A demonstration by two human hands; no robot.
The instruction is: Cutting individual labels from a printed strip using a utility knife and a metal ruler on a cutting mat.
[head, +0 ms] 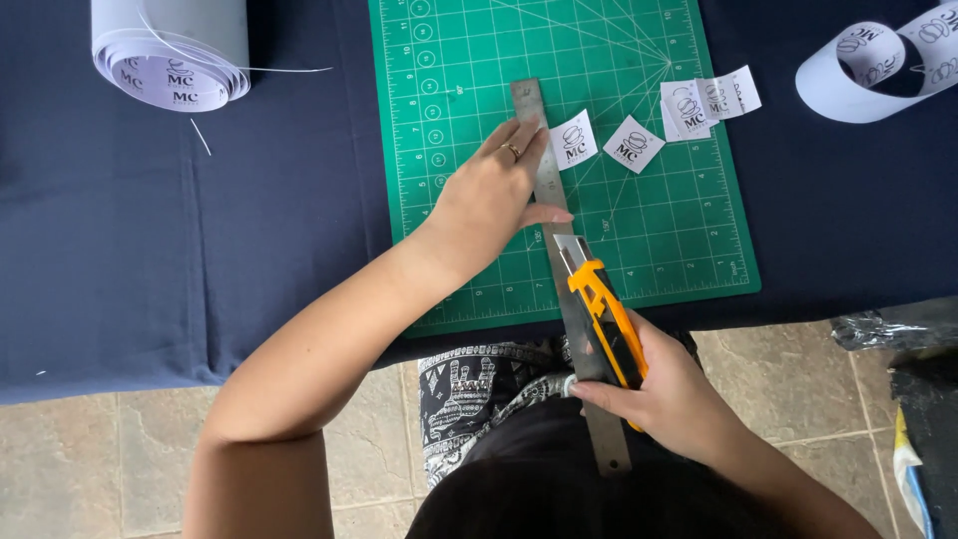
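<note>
A long metal ruler is laid on a green mat, and its near end sticks out past the edge of the worktop. The ruler is pressed down flat by the left hand, with the fingers spread out and nothing gripped. An orange knife is clamped tight in the right hand, and its blade is set against the right side of the ruler. Small white cut labels are scattered on the mat just beside the ruler. A label roll is seen far left, and a loose strip is curled far right.
</note>
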